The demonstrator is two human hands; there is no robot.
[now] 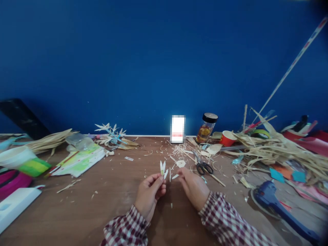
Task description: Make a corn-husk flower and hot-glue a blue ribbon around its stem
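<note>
Left hand [151, 194]: thumb and fingertips pinch a white petal cluster [162, 167] at its base, presumably leaving the petals uncovered, well short of the worktop's [84, 218] far edge.
Right hand [194, 185]: fingers drawn together beside a pale sliver [175, 176]; whether gripped, one cannot tell.
Scissors [204, 168]: blades toward the far edge, handles nearer, probably for easy pickup.

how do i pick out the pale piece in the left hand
Below the blue wall is a brown table; near its middle, find the left hand. Pinched there is the small pale piece. Its pointed tips fan apart, unlike the narrow sliver just to its right.
</note>
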